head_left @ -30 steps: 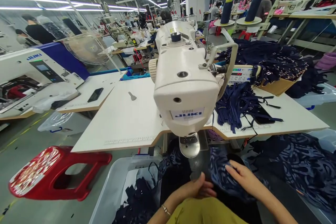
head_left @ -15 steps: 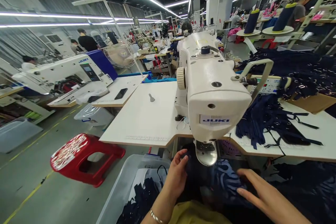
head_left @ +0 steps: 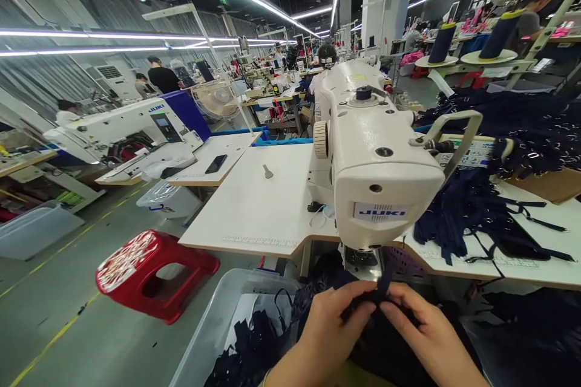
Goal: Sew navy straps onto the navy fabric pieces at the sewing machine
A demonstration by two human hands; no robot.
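Just below the head of the white sewing machine (head_left: 385, 163), my left hand (head_left: 333, 323) and my right hand (head_left: 422, 326) meet, thumbs and fingertips pinched. Between them is a narrow navy strap (head_left: 385, 281), one end of it standing up in front of the metal plate (head_left: 363, 263) under the machine head. More dark garment fabric (head_left: 376, 347) hangs beneath my hands onto my lap, part of it covered by them. To the left of my left hand, a clear plastic bin (head_left: 206, 326) contains dark straps (head_left: 254, 338).
Navy straps (head_left: 458, 217) lie heaped on the right of the table, partly over a black phone (head_left: 521, 239). A small grey key-like tool (head_left: 267, 172) rests on the left tabletop (head_left: 245, 211). A red stool (head_left: 158, 272) stands on the floor at left. Thread cones (head_left: 442, 43) stand behind.
My hands were apart, with the right on patterned blue fabric. They have come together under the machine head and now pinch the strap. The view has shifted slightly.
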